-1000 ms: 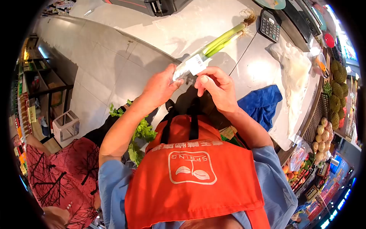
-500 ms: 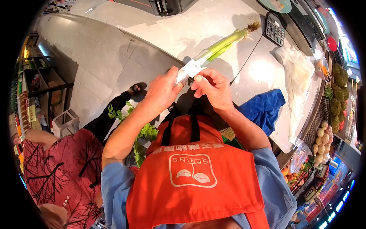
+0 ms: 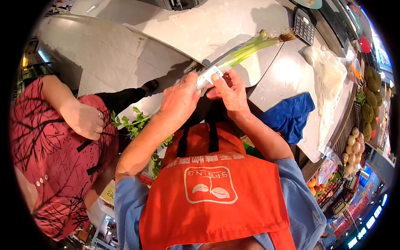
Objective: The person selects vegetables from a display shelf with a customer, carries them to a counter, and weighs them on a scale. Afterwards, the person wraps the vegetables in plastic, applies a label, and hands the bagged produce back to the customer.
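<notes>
A bunch of celery in a clear plastic sleeve slants across the counter's near edge, its roots pointing up and right. My left hand is closed round the wrapped lower part. With the thumb on the white barcode label, my right hand grips the sleeve beside it; its curled fingers are partly hidden. Green leaves show past my left forearm, in line with the stalks, but the join is hidden.
The pale counter carries a calculator, a blue cloth and a whitish plastic bag. A person in a pink patterned shirt stands close on my left. Durians and bagged round produce are at the right.
My right thumb has moved onto the label and pressed down. The celery has shifted slightly right. On the left, the other person has come nearer, with a hand now in front of the shirt.
</notes>
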`<state>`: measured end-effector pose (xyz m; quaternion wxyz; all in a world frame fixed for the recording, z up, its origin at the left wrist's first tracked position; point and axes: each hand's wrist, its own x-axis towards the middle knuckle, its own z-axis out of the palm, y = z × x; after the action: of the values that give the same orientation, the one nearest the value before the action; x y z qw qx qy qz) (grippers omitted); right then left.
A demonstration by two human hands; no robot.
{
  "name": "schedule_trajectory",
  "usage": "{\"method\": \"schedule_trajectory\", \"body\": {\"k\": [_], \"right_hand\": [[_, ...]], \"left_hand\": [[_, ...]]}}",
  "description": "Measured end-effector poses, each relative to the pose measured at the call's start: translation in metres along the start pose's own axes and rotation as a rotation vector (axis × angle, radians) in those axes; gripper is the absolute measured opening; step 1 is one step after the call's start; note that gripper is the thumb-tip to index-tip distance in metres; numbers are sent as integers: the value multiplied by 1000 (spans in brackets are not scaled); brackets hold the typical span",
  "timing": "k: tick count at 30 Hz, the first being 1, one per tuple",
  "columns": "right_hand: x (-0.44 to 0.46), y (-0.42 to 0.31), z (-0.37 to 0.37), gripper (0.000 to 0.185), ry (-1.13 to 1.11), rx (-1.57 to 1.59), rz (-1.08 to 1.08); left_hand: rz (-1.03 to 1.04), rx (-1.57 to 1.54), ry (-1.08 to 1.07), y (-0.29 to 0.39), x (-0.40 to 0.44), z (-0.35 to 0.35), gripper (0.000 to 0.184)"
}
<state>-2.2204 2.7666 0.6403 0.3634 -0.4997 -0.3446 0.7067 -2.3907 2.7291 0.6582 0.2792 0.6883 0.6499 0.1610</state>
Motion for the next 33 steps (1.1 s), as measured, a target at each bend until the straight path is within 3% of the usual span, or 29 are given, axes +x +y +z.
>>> {"method": "schedule_trajectory", "body": {"k": [3,7,8,9,15,19,22,23,26,29,33], "right_hand": [[2,8,-2,42,-3,81,-61],[-5,13,-3,43,-2,89,53],[-6,16,-2,49,46,94,57],[-4,17,-1,47,55,92,62],[10,37,-8,32,137,161,-23],[23,26,16,32,147,267,4],[31,40,11,31,-34,348,-51],[34,42,12,35,-54,315,-86],[32,43,13,43,-153,288,-209],[41,40,9,52,-313,245,-330],[45,39,13,59,-343,268,-378]], "left_hand": [[-2,-7,0,0,-6,3,32],[6,3,37,-3,-12,12,30],[-151,-94,-99,0,-12,13,27],[-200,-103,-96,1,-11,11,24],[-1,-49,82,5,-16,18,20],[-11,-12,89,0,-13,9,21],[-48,-37,63,0,-13,13,22],[-17,-90,170,-10,-10,25,25],[0,-235,32,-15,-10,16,33],[11,-429,-67,-15,-13,-2,33],[52,-606,-123,-27,-9,7,29]]}}
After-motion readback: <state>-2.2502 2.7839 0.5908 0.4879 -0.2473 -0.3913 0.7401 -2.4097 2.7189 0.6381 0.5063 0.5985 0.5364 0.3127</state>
